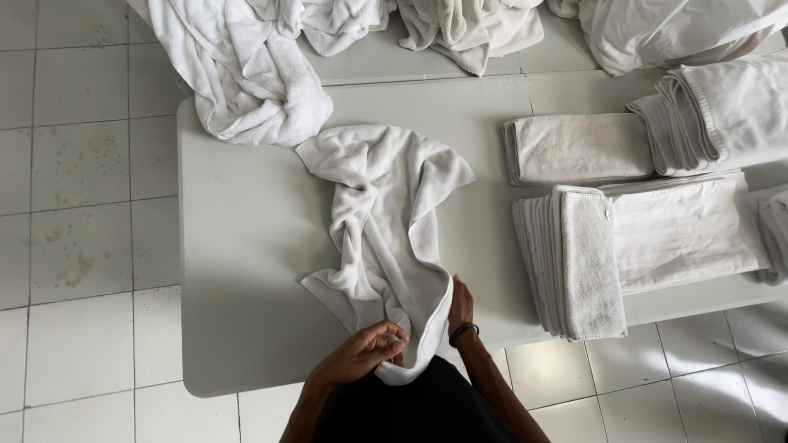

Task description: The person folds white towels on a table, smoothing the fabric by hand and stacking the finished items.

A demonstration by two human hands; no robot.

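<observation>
Towel [386, 238] | white, crumpled, unfolded | near end gripped by both hands

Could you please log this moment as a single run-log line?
left hand: pinching towel edge | right hand: gripping same edge | towel: crumpled on table | folded stacks: right

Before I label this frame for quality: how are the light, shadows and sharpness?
Head view: soft, even daylight, no hard glare; a broad dim shadow lies on the table near the person; the towel and folded stacks are sharp; left hand and right hand are crisp, without motion blur; slight wide-angle bend at the edges.
</observation>
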